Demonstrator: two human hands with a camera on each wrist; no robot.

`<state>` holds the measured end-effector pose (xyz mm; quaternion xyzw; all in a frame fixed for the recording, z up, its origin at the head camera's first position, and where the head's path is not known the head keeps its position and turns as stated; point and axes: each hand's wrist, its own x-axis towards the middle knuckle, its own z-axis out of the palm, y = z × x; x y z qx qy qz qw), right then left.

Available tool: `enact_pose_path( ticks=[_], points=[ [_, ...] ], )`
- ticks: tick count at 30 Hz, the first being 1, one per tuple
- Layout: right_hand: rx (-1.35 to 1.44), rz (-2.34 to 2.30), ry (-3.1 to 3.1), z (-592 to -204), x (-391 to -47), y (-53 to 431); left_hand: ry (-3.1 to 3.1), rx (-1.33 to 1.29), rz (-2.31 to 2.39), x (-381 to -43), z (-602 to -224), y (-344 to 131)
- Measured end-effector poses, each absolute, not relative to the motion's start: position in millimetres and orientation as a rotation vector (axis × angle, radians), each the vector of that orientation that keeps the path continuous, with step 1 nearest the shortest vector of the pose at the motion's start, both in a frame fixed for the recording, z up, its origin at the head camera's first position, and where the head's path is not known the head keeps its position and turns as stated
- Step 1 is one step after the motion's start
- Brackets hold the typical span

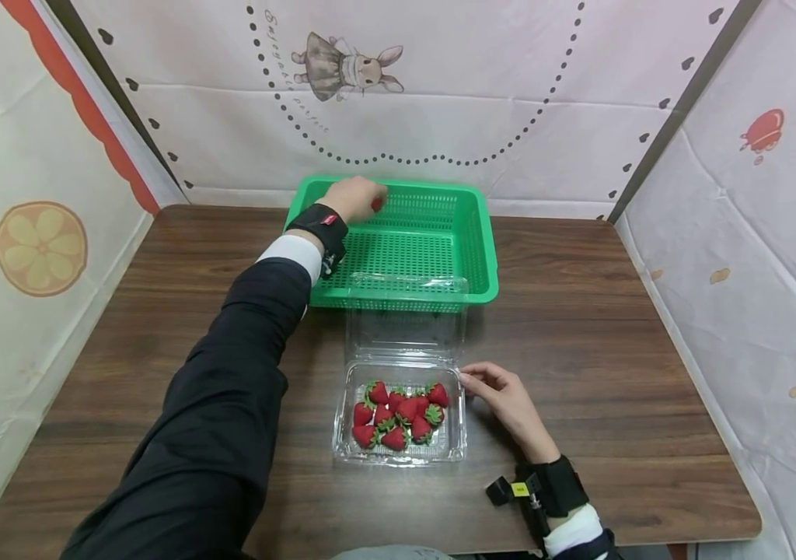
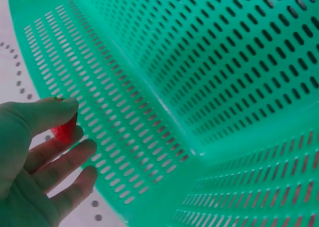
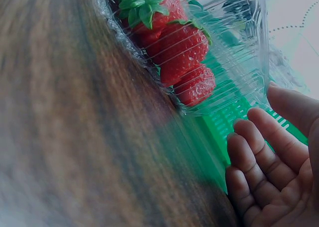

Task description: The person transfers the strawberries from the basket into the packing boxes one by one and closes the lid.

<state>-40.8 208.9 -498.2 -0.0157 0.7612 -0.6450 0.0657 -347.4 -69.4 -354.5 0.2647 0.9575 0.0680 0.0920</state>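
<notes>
My left hand (image 1: pixel 354 199) pinches one strawberry (image 2: pixel 64 130) between thumb and fingers, over the back left part of a green plastic basket (image 1: pixel 485 257). The other fingers of that hand are loosely bent. Nearer to me, a clear plastic clamshell box (image 1: pixel 401 459) lies with its lid (image 1: pixel 405 334) folded back, the lid's far end against the basket's front rim. Several strawberries (image 1: pixel 408 408) with green leaves sit inside the box. My right hand (image 1: pixel 503 397) is at the box's upper right corner, its thumb touching the rim and its fingers relaxed.
Everything stands on a brown wood-grain table (image 1: pixel 580 350). White printed cloth (image 1: pixel 440 85) hangs behind and at both sides, with the basket close to the back cloth. My left forearm (image 1: pixel 216 397) crosses the table's left side.
</notes>
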Motion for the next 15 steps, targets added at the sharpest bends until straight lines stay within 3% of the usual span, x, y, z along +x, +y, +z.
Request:
enact_pose_path(
  ticks=[15],
  points=[
    [-0.026,-1.948,2.290,-497,-39,207,2.845,0.984,0.270,-329,-326,-64]
  ],
)
